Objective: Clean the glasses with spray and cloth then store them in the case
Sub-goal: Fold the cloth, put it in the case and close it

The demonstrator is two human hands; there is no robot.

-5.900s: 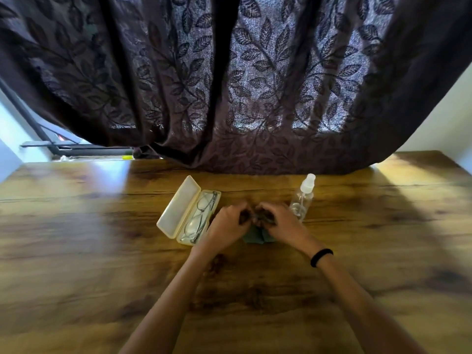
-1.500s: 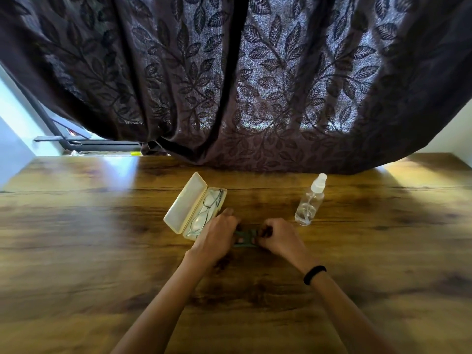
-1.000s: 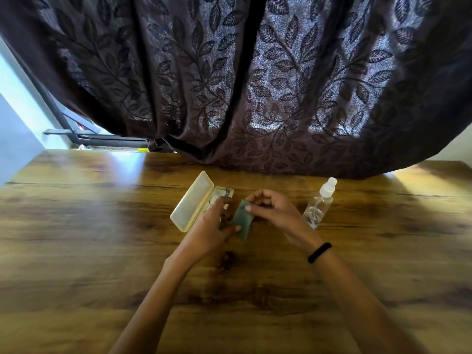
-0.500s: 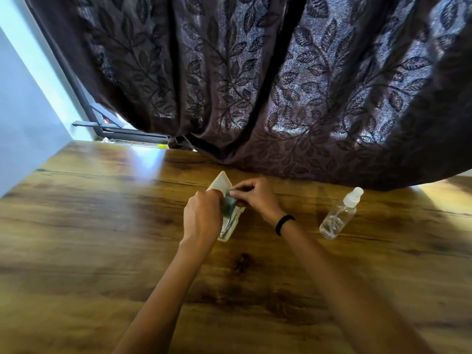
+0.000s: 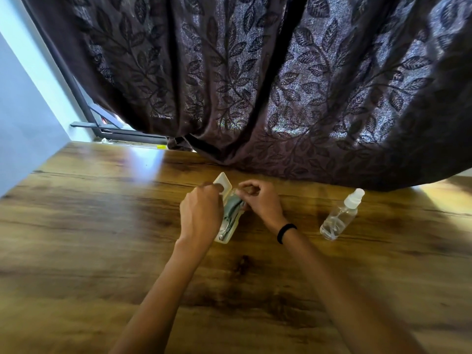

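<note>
A cream glasses case point(image 5: 228, 235) lies open on the wooden table point(image 5: 102, 226), its lid point(image 5: 224, 182) raised behind my left hand. The folded grey-green cloth point(image 5: 231, 208) lies in the case on top of the glasses point(image 5: 226, 229), of which only a bit of thin frame shows. My left hand point(image 5: 201, 213) is curled around the lid's edge, with a fingertip on its rim. My right hand point(image 5: 258, 200) pinches the upper end of the cloth inside the case. A clear spray bottle point(image 5: 339, 218) with a white nozzle stands to the right, untouched.
A dark leaf-patterned curtain point(image 5: 255, 85) hangs over the table's far edge just behind the case. A pale wall and a window frame point(image 5: 84, 123) are at the left. A black band sits on my right wrist point(image 5: 286, 232).
The folded cloth went from the table in front of the case into the case on top of the glasses. My left hand moved onto the lid. The camera swung left.
</note>
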